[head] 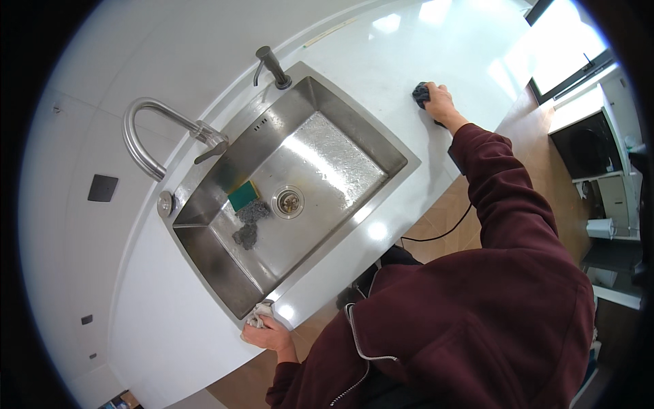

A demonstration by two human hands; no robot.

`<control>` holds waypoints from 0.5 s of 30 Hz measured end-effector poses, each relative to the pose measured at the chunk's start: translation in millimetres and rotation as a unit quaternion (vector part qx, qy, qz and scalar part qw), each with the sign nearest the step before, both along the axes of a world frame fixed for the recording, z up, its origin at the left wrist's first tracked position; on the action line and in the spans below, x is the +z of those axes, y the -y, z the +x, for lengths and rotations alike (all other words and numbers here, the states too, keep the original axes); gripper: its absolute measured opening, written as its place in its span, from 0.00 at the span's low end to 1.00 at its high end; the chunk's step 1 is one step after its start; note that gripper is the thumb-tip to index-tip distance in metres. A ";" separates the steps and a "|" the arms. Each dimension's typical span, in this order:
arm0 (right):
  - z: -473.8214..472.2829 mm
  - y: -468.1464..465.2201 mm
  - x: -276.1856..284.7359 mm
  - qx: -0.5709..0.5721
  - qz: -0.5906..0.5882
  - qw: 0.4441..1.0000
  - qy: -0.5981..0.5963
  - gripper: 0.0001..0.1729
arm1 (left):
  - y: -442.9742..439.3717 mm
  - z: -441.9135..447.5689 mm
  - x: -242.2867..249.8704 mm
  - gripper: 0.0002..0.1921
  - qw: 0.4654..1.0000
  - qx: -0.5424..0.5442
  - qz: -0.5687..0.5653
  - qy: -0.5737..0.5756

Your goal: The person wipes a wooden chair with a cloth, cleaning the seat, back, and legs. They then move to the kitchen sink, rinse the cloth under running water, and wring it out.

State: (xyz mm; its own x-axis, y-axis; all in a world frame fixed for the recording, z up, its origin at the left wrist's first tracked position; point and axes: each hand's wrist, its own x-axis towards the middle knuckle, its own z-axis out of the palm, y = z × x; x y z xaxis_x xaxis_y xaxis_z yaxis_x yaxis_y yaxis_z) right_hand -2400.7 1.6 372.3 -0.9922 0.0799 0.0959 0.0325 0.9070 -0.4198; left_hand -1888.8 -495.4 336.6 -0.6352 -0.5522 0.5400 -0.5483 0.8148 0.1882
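My right hand (440,105) presses a bunched dark grey cloth (421,94) against the white countertop (378,87), to the right of the sink. At the sink's near left corner, my left hand (270,335) grips a crumpled light beige cloth (260,314). Between them lies the stainless steel sink (327,174), its floor wet and shiny. A green and yellow scouring sponge (243,196) rests in it, beside two grey scouring pads (253,210) that look like steel wool. The drain strainer (288,202) holds bits of debris.
Behind the sink stand a curved metal faucet (138,133) and a soap dispenser (273,67). A round metal cap (166,203) sits at the rim's left corner. A thin pale strip (329,33) lies along the wall. A black cable (442,236) hangs below the counter edge.
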 end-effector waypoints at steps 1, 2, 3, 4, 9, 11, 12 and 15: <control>-5.4 15.5 -1.4 0.013 0.018 1.000 -0.002 0.25 | -0.4 -0.2 1.2 0.17 1.000 0.003 0.007 0.002; -11.7 37.1 -2.5 0.093 0.028 0.995 -0.015 0.23 | -1.6 -1.2 1.1 0.17 1.000 0.003 0.019 0.004; -15.8 64.9 -5.0 0.142 0.016 0.990 -0.021 0.23 | -2.5 -2.3 1.2 0.17 1.000 0.008 0.014 0.011; -14.0 87.9 -6.5 0.233 -0.021 0.972 -0.025 0.24 | -2.5 -2.2 2.8 0.17 1.000 0.011 0.012 0.020; 21.8 55.1 3.6 0.413 -0.167 0.894 0.049 0.25 | -5.5 -5.8 6.9 0.18 0.999 0.000 0.021 0.035; 26.7 -3.2 3.6 0.336 -0.113 0.935 0.020 0.26 | -6.6 -5.1 7.9 0.19 0.999 0.010 0.030 0.044; 25.5 -29.7 1.0 0.275 -0.097 0.956 0.042 0.26 | -7.1 -4.6 8.1 0.19 0.998 0.015 0.025 0.048; -14.0 -46.0 -9.0 0.155 -0.036 0.987 0.032 0.25 | -8.6 -2.7 8.0 0.19 0.997 0.016 0.041 0.060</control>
